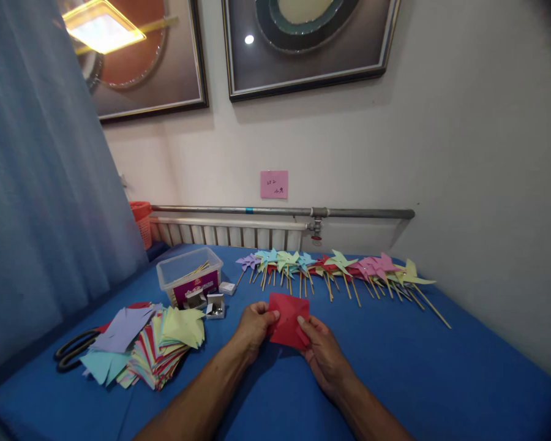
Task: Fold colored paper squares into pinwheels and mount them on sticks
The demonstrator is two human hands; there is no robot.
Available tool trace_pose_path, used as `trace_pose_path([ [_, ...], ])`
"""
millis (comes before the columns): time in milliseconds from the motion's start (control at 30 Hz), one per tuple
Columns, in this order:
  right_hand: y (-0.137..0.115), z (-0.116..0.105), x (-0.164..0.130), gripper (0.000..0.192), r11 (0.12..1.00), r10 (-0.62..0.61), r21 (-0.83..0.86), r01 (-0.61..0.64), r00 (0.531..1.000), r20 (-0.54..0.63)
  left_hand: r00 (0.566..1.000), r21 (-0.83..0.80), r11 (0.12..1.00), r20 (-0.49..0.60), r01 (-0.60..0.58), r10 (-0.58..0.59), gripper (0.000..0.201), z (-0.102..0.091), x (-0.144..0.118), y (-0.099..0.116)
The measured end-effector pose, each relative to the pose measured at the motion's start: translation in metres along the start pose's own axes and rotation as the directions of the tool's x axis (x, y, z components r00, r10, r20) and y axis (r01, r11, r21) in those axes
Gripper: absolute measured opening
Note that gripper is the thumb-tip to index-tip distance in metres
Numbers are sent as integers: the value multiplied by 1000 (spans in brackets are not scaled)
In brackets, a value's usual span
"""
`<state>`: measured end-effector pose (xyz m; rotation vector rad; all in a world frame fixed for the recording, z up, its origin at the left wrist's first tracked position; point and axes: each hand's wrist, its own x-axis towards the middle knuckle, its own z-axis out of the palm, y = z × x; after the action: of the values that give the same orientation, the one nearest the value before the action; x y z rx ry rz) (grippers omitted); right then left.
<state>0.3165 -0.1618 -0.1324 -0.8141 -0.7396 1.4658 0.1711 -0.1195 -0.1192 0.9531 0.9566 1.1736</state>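
- The blue table (417,367) is filling most of the view, running from the near edge to the wall at the far side.
- A long row of finished paper pinwheels (340,269) on wooden sticks is lying along the far side of the table, in purple, blue, green, red, pink and yellow.
- A pile of cut coloured paper squares (160,346) is sitting at the near left, with black scissors (76,350) poking out from its left side.
- A clear plastic box (190,278) with sticks in it is standing behind the pile, and small open pin boxes (215,305) are lying just beside it.
- The left hand (253,327) is pinching the left edge of the red paper square (288,321) between thumb and fingers.
- The right hand (324,358) is pinching the lower right edge of the same red paper, thumb on top.
- The red paper is being held up just above the middle of the table, near the person.
- It looks like the folding step for one more pinwheel: the corners are being bent toward the middle.
- The next move probably calls for holding the corners steady in the middle while a pin and a stick are being fetched from the left.
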Motion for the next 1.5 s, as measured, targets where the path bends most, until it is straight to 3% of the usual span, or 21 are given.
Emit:
trace_pose_path([
  [167, -3, 1, -1, 31, 999, -24, 22, 23, 999, 28, 1000, 2, 1000, 0, 17, -17, 35, -2, 1, 0],
  [467, -12, 6, -4, 38, 999, -11, 33, 6, 988, 153, 993, 27, 998, 107, 54, -56, 36, -8, 3, 1],
  [667, -3, -6, 1, 39, 993, 70, -96, -65, 996, 48, 992, 29, 998, 115, 54, -57, 36, -8, 5, 2],
  [933, 3, -4, 5, 39, 999, -30, 14, 31, 999, -35, 996, -11, 999, 82, 47, -45, 39, -7, 0, 4],
  [1067, 2, -4, 6, 40, 998, -33, 44, 33, 999, -22, 990, -61, 997, 131, 56, -47, 40, -3, -5, 5],
  [1200, 1, -3, 4, 39, 999, -24, 30, 22, 999, 47, 989, -18, 998, 135, 66, -63, 41, -1, -6, 3],
  [1333, 1, -1, 1, 37, 999, -28, -33, 30, 999, 42, 983, -9, 997, 164, 81, -78, 44, -2, -5, 1],
  [1500, 4, -2, 2, 38, 997, -27, -74, 31, 998, 55, 989, -44, 994, 116, 100, -94, 42, -3, -3, -2],
])
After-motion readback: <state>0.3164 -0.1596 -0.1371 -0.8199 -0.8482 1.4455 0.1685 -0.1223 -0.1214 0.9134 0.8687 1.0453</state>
